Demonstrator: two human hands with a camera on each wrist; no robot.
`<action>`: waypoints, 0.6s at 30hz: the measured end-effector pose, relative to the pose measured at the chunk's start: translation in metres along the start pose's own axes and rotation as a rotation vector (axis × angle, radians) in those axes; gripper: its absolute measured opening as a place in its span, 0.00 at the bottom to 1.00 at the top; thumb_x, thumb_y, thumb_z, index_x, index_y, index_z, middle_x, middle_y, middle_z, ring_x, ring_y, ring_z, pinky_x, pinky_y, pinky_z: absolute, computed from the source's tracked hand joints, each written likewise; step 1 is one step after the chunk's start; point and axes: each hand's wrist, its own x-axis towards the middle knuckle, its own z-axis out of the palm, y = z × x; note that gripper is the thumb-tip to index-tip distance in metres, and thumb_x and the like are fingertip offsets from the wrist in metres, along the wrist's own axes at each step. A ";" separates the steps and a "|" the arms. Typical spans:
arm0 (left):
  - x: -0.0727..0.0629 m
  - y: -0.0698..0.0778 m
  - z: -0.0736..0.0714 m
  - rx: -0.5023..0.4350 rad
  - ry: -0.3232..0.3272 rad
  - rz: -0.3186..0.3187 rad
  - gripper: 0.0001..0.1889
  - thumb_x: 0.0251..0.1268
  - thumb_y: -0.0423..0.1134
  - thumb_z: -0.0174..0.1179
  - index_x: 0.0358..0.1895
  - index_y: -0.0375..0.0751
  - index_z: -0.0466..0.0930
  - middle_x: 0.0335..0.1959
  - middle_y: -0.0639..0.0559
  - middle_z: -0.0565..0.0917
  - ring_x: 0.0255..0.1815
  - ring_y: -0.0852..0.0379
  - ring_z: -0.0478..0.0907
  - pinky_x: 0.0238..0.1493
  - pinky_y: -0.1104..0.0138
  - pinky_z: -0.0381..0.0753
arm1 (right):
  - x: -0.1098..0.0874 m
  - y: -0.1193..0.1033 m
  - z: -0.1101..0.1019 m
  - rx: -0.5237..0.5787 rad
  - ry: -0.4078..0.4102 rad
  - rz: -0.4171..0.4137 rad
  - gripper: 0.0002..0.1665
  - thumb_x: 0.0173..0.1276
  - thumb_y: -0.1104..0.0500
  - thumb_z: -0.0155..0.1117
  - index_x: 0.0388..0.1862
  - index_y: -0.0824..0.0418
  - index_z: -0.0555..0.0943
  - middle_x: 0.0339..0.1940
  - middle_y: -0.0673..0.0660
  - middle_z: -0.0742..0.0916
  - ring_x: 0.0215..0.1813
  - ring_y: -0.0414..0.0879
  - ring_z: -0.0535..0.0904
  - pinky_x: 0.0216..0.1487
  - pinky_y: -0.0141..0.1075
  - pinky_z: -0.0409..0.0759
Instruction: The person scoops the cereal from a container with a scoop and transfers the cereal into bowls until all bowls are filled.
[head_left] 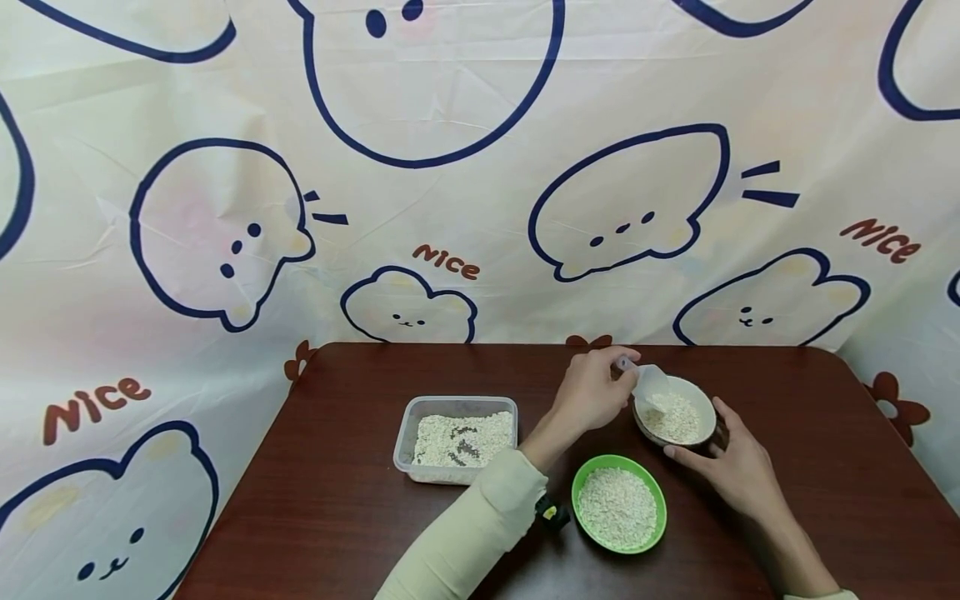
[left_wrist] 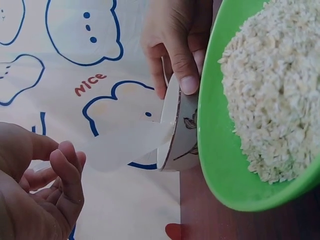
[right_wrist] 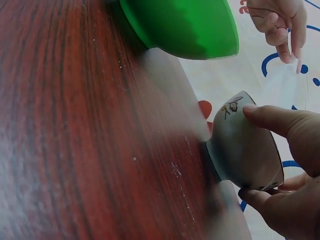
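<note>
My left hand (head_left: 596, 390) pinches the handle of a translucent white plastic scoop (head_left: 651, 385). The scoop's tip dips into a white bowl (head_left: 708, 417) of oat flakes (head_left: 677, 417), which has a dark rim and a plant pattern outside. With thumb and fingers spread around its near right side, my right hand (head_left: 738, 467) holds this bowl; in the right wrist view the thumb (right_wrist: 270, 117) lies at the rim and fingers reach beneath. Nearer to me stands a green bowl (head_left: 658, 521) heaped with oat flakes (head_left: 618, 508).
Left of the bowls, a clear plastic container (head_left: 403, 442) holds oat flakes with dark patches on top. A small black item (head_left: 553, 512) lies beside my left sleeve. Everything stands on a dark brown table (head_left: 337, 517), with a printed cloth (head_left: 450, 208) hanging behind.
</note>
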 end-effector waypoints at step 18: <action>-0.003 -0.005 -0.007 -0.092 0.013 -0.035 0.14 0.82 0.39 0.61 0.63 0.46 0.87 0.31 0.53 0.88 0.22 0.61 0.82 0.20 0.70 0.74 | -0.001 -0.001 0.001 -0.006 0.004 0.008 0.77 0.65 0.41 0.82 0.88 0.73 0.40 0.85 0.82 0.55 0.81 0.78 0.62 0.66 0.52 0.78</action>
